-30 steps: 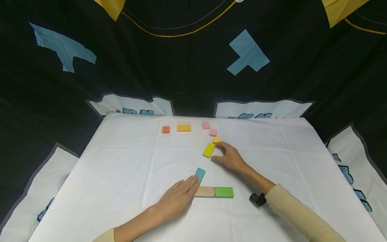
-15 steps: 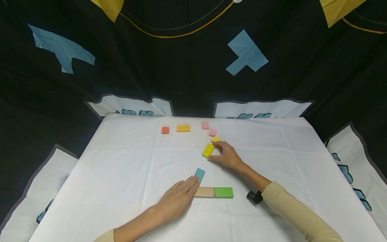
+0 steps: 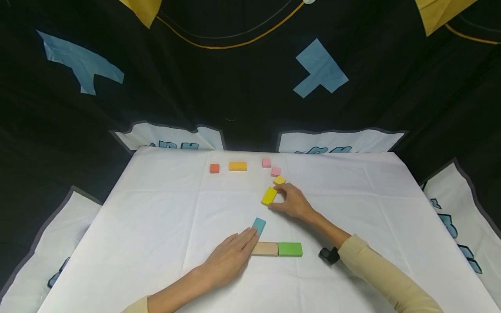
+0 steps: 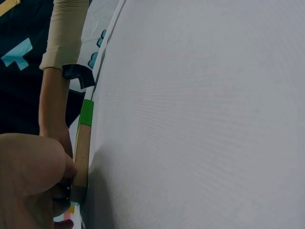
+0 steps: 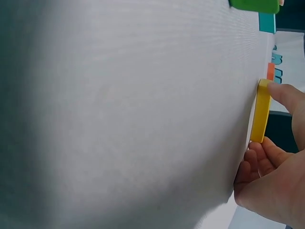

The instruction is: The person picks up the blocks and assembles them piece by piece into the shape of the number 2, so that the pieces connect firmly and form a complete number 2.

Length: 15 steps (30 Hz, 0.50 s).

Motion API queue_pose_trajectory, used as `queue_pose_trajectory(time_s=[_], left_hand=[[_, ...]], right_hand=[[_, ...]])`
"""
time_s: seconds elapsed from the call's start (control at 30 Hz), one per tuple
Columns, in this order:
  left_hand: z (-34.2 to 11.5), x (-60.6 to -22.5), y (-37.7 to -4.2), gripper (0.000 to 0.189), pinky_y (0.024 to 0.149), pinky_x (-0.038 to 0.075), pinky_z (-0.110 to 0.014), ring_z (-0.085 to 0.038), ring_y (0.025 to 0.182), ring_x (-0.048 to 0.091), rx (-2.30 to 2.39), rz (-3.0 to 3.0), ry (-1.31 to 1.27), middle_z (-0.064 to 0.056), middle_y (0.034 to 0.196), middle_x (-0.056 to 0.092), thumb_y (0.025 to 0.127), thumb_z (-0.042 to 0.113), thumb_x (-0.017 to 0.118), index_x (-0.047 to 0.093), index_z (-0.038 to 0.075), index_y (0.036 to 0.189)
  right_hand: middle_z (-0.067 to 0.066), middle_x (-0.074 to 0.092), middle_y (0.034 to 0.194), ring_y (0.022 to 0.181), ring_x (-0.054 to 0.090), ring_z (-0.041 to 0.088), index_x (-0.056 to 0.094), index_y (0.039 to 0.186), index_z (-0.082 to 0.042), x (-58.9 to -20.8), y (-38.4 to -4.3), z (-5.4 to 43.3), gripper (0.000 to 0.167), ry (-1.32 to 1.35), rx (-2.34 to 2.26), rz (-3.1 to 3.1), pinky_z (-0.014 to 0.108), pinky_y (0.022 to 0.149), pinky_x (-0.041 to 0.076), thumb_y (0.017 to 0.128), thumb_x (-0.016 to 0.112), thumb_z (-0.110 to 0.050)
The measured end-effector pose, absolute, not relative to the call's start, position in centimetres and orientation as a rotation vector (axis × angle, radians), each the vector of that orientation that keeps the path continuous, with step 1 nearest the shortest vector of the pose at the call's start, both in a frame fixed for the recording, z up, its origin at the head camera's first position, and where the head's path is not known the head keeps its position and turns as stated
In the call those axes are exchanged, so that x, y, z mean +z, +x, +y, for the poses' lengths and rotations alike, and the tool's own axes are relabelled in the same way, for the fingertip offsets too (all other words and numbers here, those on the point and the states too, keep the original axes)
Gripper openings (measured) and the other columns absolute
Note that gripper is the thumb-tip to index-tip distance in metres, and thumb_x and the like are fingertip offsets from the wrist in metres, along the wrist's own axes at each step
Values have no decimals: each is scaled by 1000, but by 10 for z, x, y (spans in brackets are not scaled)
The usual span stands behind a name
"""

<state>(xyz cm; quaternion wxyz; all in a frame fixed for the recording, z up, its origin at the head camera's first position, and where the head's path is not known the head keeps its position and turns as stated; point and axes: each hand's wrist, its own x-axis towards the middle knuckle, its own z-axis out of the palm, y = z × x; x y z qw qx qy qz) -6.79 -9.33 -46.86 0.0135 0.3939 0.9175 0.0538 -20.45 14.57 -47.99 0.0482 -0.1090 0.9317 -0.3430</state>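
Note:
My right hand pinches a yellow rectangular block by its ends; in the right wrist view the thumb is at one end of the yellow block and the fingers at the other. Lower in the head view, my left hand lies with straight fingers over a teal block, covering its near part. Beside those fingers a plain wooden block lies end to end with a green block. The left thumb is at the wooden block in the left wrist view.
A small yellow block sits just beyond the right fingertips. Farther back are two pink blocks, an amber block and an orange-red block. A black band with a camera is on the right wrist. White cloth covers the table.
My right hand has moved slightly left and closed its thumb and fingers onto the long yellow block, which has shifted a little toward me. The left hand stays in place.

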Motion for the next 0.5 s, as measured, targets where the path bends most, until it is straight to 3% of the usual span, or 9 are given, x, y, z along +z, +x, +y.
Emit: queue_pose_trajectory(time_s=[0.23, 0.5], left_hand=[[-93, -469, -67, 50, 111, 37, -45, -29, 143, 35, 164, 2859, 1217, -17, 156, 36, 104, 15, 53, 41, -3, 149], [-93, -469, -68, 51, 111, 37, -45, -28, 143, 34, 156, 2863, 1211, -17, 157, 35, 104, 16, 53, 41, -2, 149]], right_hand=[[9, 63, 113, 96, 54, 23, 65, 126, -3, -479, -198, 145, 60, -398, -1036, 2831, 38, 93, 51, 77, 88, -27], [9, 63, 120, 106, 55, 23, 64, 128, -5, -476, -188, 143, 60, -398, -1013, 2793, 39, 102, 47, 78, 87, -28]])
